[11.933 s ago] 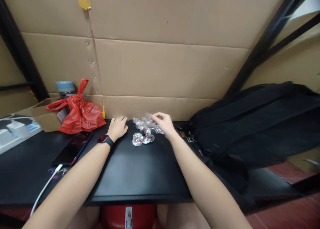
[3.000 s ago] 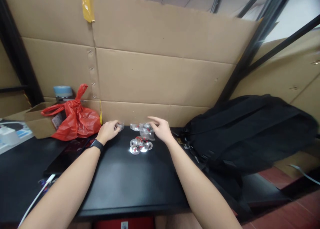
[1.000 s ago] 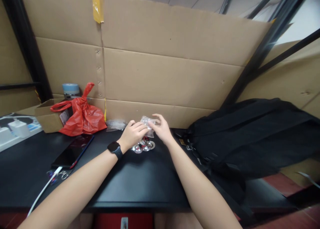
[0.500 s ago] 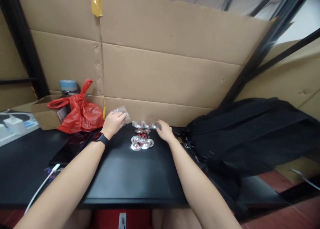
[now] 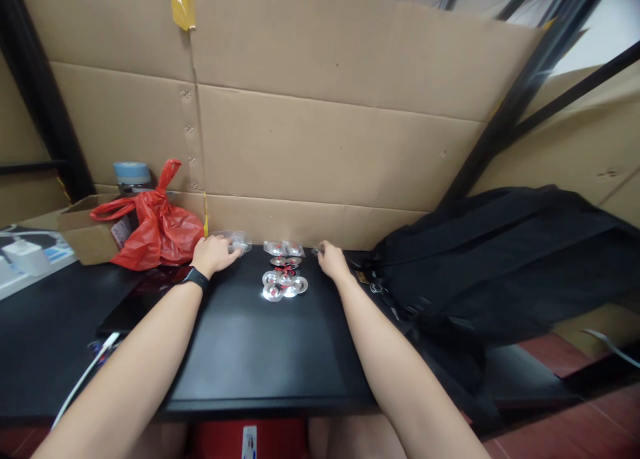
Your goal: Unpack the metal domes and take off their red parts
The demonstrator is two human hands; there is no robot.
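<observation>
A clear plastic wrapper lies on the black table, at the foot of the cardboard wall and just left of a cluster of small round discs. The left hand rests palm down with its fingertips on the wrapper, fingers curled and close together; whether it pinches the film or only presses on it cannot be told. The wrapper appears thin, limp and very light, likely slippery and prone to crumple, so a pinch at one edge or corner would seem the surest hold. Its long axis appears to run left to right along the base of the wall; no distinct front end can be made out. The discs, clear and shiny with red marks, lie flat in a loose group between the two hands, some touching one another; they look small, stiff and light, best taken by the rim. Further small clear pieces sit nearer the wall than the discs. The right hand rests to the right of the discs, fingers drawn together; its tips seem to touch a small item that is too small to identify. A watch circles the left wrist. Left of the wrapper stands a red bag, a cardboard box beside it; a black backpack lies right of the discs.
</observation>
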